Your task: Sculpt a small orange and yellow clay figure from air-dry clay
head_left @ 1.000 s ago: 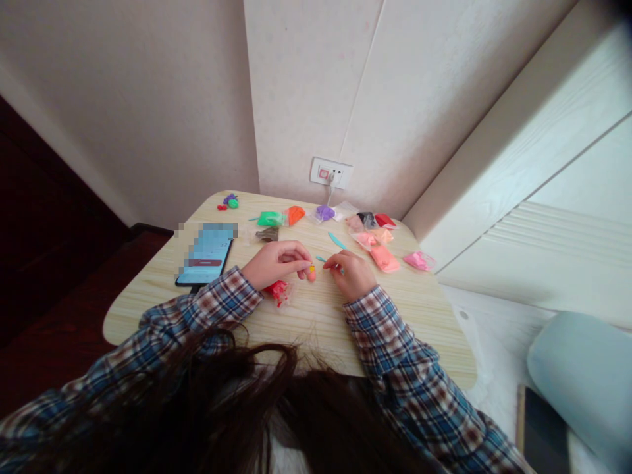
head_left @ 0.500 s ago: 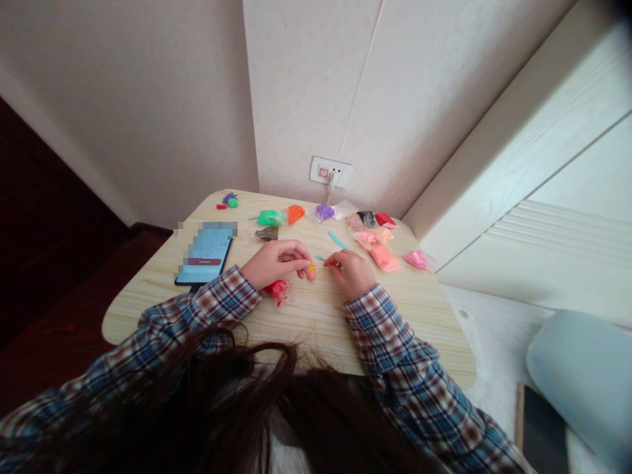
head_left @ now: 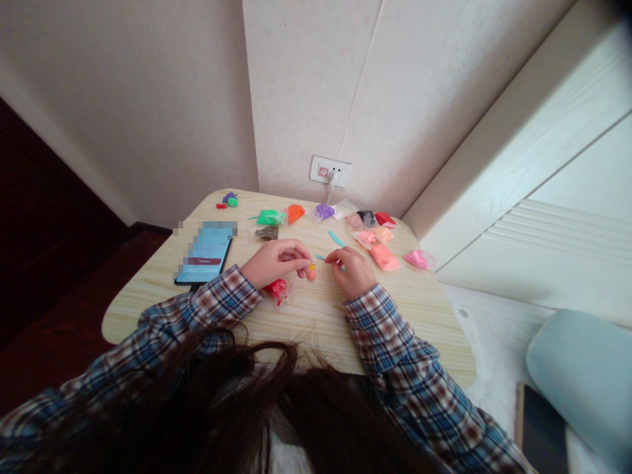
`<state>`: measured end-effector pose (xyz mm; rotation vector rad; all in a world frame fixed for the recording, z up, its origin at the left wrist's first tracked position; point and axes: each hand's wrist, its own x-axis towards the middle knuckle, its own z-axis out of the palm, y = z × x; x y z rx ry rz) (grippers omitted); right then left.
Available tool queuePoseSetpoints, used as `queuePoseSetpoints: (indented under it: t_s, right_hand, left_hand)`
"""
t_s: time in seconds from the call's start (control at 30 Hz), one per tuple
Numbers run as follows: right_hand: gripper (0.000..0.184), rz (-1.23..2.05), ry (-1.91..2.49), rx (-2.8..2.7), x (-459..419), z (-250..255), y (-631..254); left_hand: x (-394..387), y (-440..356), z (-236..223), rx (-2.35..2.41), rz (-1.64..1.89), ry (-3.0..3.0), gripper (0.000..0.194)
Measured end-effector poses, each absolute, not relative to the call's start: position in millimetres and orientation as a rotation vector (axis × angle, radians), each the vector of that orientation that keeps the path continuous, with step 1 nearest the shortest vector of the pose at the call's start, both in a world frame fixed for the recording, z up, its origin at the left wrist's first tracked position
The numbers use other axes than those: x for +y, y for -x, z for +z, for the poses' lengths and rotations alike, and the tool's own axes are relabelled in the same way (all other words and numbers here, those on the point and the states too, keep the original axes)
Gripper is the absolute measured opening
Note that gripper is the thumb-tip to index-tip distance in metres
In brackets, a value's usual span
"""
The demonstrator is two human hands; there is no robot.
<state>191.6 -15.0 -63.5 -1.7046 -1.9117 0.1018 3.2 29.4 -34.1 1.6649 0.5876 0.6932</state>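
Note:
My left hand [head_left: 282, 262] is closed in a pinch above the table. At its fingertips sits a small piece of yellow clay [head_left: 312, 267], with a rounded peach-coloured part just below it. A little to the right, my right hand [head_left: 353, 271] has thumb and forefinger brought together; whatever is between them is too small to make out. A thin blue tool [head_left: 320, 257] shows beside the right fingertips and partly behind that hand. Under my left wrist lies a clear bag of red clay [head_left: 280, 291].
On the wooden table [head_left: 306, 336], bags of green clay [head_left: 270, 217], orange clay [head_left: 295, 213], purple clay [head_left: 324, 211] and pink clay [head_left: 419, 259] lie around a blue clay knife [head_left: 336, 239]. A phone [head_left: 205, 253] stands left; small clay shapes [head_left: 230, 200] sit far left.
My right hand's fingers have shifted slightly up and away from the left hand. My left hand and the yellow clay have stayed nearly in place.

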Motion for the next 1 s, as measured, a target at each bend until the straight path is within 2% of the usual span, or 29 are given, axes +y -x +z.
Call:
queuePoseSetpoints:
  t_s: [0.13,0.33,1.0]
  right_hand:
    - [0.014,0.038,1.42,-1.898,-18.3,-53.3,-186.7]
    - [0.011,-0.012,1.016,-2.019,-24.4,-45.0,-177.2]
    - [0.015,-0.023,1.047,-2.045,-29.1,-43.4,-175.0]
  left_hand:
    - [30.9,-2.9,-35.4,0.574,0.683,-1.665,0.015]
    - [31.3,-3.3,-35.8,0.555,0.677,-1.657,0.016]
    - [29.6,-3.1,-31.5,0.526,0.599,-1.53,0.025]
